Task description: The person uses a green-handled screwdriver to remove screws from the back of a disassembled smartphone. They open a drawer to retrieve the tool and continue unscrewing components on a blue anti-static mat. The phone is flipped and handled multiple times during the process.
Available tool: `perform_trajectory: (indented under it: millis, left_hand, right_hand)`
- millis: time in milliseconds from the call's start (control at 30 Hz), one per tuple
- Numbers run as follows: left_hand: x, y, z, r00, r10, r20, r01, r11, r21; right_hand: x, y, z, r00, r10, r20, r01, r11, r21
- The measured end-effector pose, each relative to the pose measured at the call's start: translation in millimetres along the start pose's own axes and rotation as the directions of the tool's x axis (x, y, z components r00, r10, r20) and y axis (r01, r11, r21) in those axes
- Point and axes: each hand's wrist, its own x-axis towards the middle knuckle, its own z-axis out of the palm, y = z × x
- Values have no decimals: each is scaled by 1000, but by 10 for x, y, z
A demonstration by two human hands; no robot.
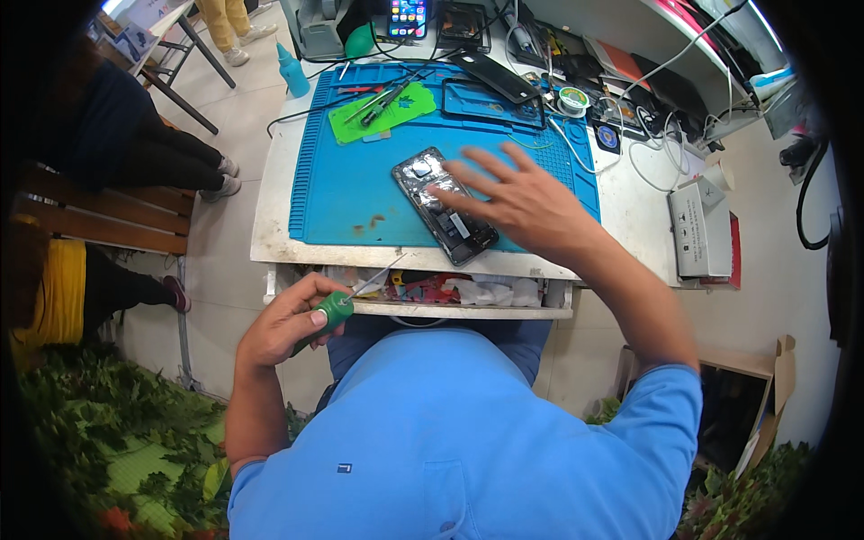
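Observation:
My left hand point(290, 322) is wrapped round the green handle of a screwdriver point(334, 310), held over the half-open drawer. Its thin metal shaft points up and to the right, toward the mat's front edge. A smartphone with its back off point(445, 209) lies tilted on the blue repair mat point(337, 175), its dark inner parts showing. Over the phone's right side hovers my right hand point(531, 202), fingers spread and slightly blurred, with nothing in it. Whether any fingertip touches the phone, I cannot tell.
The drawer point(450, 312) holds red tools and white scraps. On the mat lie a bright green pad point(382, 112) with small tools and a black phone frame point(493, 103). A blue bottle point(292, 70), solder spool point(572, 101), cables and a white box point(702, 229) surround it.

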Motion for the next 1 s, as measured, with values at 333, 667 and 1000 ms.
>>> perform_trajectory:
  millis: [333,667,1000]
  left_hand:
    - [-196,-329,34,998,23,-56,-30,991,-127]
    - [-195,-446,-12,996,54,-65,-65,984,-167]
    - [-181,-506,-3,995,48,-89,-64,980,-190]
  right_hand:
    - [778,347,4,874,-429,231,446,894,-28]
    - [1073,571,-139,804,-529,271,535,843,61]
    - [799,960,94,925,-177,336,45,929,366]
